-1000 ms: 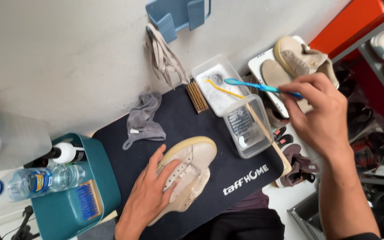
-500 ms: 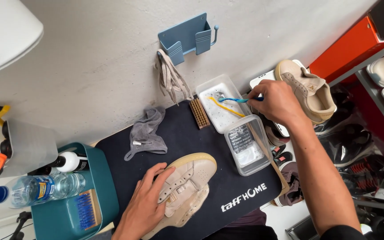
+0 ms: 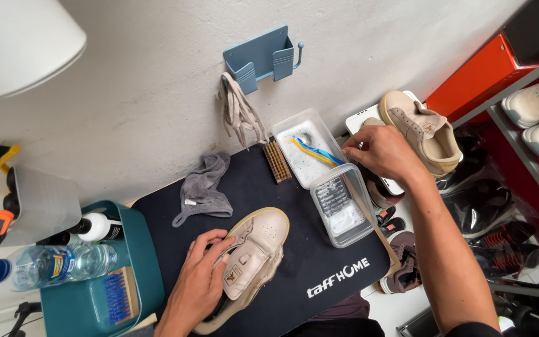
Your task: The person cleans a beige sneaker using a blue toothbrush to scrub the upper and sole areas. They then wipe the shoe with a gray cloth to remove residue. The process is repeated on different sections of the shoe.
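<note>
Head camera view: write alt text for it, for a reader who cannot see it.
A person's left hand presses on a cream sneaker lying on a dark mat, while the right hand rests at a clear tray holding a blue toothbrush and a yellow one. A grey cloth, loose laces and a second sneaker lie nearby.

Left hand (image 3: 198,281), right hand (image 3: 385,153) bare; forearms uncovered; dark sleeve edge at right upper arm.

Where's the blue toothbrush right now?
The blue toothbrush lies in the white tray beside the yellow toothbrush, just left of the right hand.
</note>
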